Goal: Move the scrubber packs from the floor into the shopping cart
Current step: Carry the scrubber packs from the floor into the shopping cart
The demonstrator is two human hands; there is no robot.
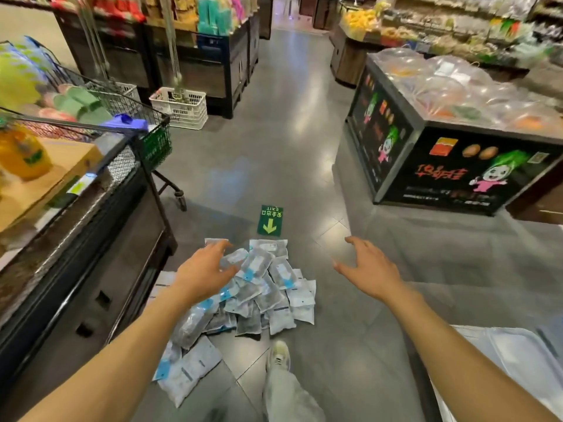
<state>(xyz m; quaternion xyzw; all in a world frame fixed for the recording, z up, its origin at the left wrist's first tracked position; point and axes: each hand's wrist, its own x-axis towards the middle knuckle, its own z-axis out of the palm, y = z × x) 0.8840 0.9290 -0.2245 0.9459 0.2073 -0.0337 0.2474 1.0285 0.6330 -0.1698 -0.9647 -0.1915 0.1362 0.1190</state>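
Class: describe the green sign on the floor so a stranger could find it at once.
Start at the heap of scrubber packs on the grey floor between the two hands. Just beyond its far edge lies the green sign, flat on the tiles. It alone is dark green, with a yellow arrow.

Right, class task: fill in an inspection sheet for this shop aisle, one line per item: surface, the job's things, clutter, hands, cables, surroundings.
Surface: grey tiled floor, glossy, with a green exit arrow sticker.
Job's things: scrubber packs heaped on the floor ahead of the shoe; shopping cart stands to the left, already holding goods.
Clutter: white basket on the floor beyond the cart.
Hands: left hand open over the heap; right hand open, above bare floor, holding nothing.
Cables: nothing seen.
Surroundings: black display stand on the right, topped with clear bagged goods; shelving behind.
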